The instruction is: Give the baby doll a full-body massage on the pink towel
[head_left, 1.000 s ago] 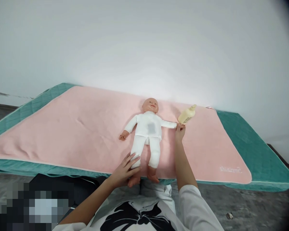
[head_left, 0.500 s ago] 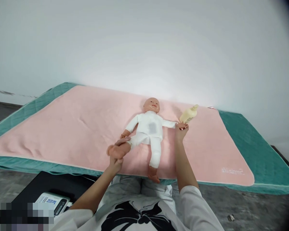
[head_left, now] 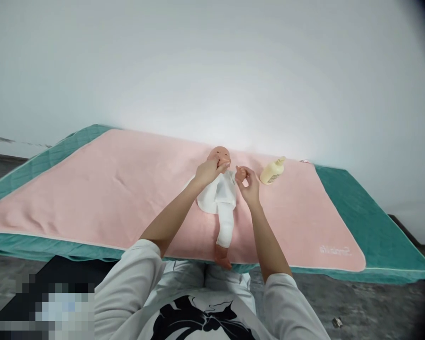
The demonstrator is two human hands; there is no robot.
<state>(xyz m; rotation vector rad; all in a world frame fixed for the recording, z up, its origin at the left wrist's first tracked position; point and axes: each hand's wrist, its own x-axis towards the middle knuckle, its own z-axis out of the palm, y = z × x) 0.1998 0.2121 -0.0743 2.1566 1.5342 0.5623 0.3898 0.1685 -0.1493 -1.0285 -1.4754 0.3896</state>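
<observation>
A baby doll (head_left: 216,200) in white cloth lies on its back on a pink mat (head_left: 127,189), head toward the wall. My left hand (head_left: 207,172) is closed around the doll's foot (head_left: 224,164), holding it up in front of the doll's chin with that leg folded over the body. My right hand (head_left: 250,185) grips the doll's small hand (head_left: 240,174) near its shoulder, the arm bent inward. The doll's other leg (head_left: 225,229) lies straight toward me, its foot at the mat's front edge. Its second arm is hidden behind my left arm.
A pale yellow pump bottle (head_left: 272,172) stands on the mat, right of my right hand. Under the mat is a green quilted pad (head_left: 361,212). A white wall (head_left: 212,71) rises behind. Below the left front edge sits a dark surface (head_left: 56,274), partly blurred out.
My left hand has carried the doll's foot up from the lower left to its face. My right hand has brought the doll's hand inward from the outstretched position beside the bottle.
</observation>
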